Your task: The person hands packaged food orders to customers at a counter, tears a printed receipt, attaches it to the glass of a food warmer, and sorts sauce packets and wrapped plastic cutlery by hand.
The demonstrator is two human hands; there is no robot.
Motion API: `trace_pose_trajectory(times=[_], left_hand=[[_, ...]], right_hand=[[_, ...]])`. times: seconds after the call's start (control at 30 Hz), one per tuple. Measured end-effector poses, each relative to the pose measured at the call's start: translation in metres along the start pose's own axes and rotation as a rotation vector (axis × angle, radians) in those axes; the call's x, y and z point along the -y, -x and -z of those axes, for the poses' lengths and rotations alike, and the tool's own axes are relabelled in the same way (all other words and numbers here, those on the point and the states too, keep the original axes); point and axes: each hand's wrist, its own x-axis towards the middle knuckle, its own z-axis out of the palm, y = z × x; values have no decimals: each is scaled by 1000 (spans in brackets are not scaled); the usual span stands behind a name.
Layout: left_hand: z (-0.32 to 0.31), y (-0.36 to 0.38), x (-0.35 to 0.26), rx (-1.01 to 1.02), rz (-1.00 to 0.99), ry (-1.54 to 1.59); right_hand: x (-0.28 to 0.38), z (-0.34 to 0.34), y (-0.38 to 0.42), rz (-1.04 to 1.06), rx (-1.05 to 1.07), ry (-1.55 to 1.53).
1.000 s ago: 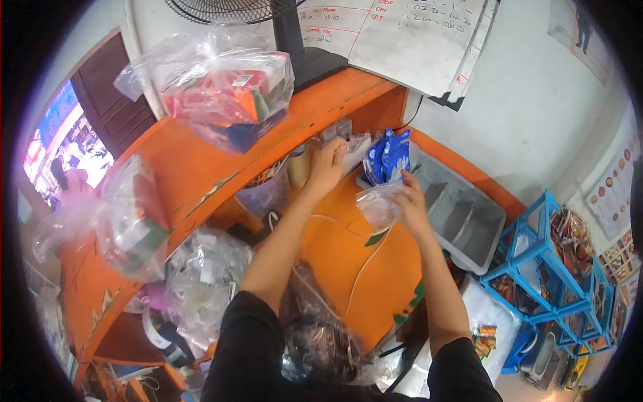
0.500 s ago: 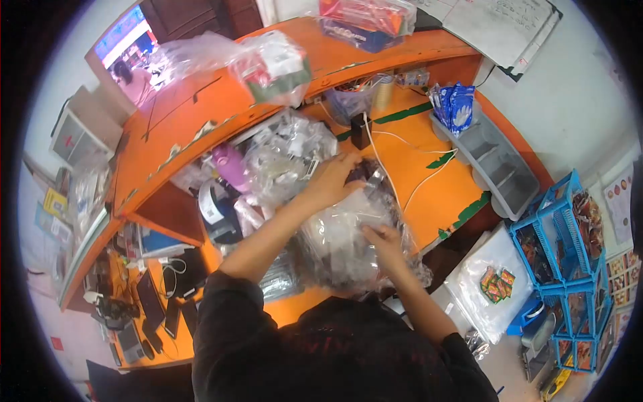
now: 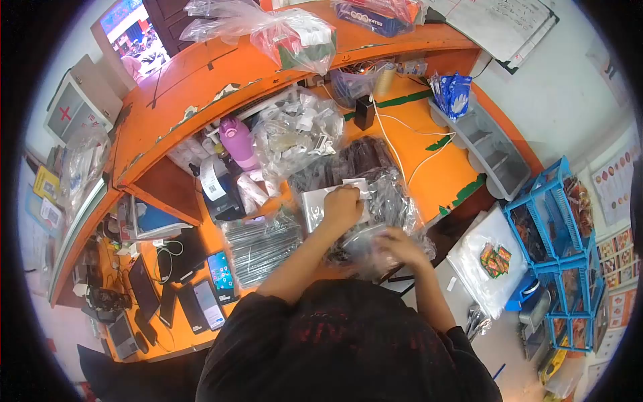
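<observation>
My left hand (image 3: 343,209) is closed in a fist over a whitish, silvery flat packet (image 3: 313,208); what its fingers hold is hidden. A small white piece (image 3: 360,185) shows just beyond the knuckles. Around it lies a large clear plastic bag with dark, plastic-wrapped contents (image 3: 395,201). My right hand (image 3: 404,248), smeared by motion, is at the near side of this bag, by a clear plastic-wrapped bundle (image 3: 365,242). To the left lies a pack of dark, thin sticks in clear plastic (image 3: 264,248). A bag of clear crumpled packets (image 3: 295,134) sits farther back.
A purple bottle (image 3: 238,144) and a black label printer (image 3: 218,191) stand at left, with phones (image 3: 221,271) nearer. A grey divided tray (image 3: 492,151) holds blue packets (image 3: 455,97). White cables (image 3: 415,164) cross the orange desk. Blue racks (image 3: 556,228) stand at right.
My left hand has drawn back toward me and closed into a fist. My right hand has moved slightly right and nearer. The clear packaging they were on has shifted, exposing the whitish packet and dark contents.
</observation>
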Motion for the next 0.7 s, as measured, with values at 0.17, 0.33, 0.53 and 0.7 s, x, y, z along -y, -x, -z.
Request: trace_pose_trajectory(times=[0.17,0.33,0.53,0.7], left_hand=[[31,-7,5,-149,-518,123],[34,-30,8,132,-734,396],[27,-29,20,185,-519,553],[22,-26,30,201,-645,563]], right_hand=[[30,39,9,318,-981,455],[54,23,-18,408,-1099,772],[46,-22,-47,719,-947,503],[37,-24,-60,703,-811,304]])
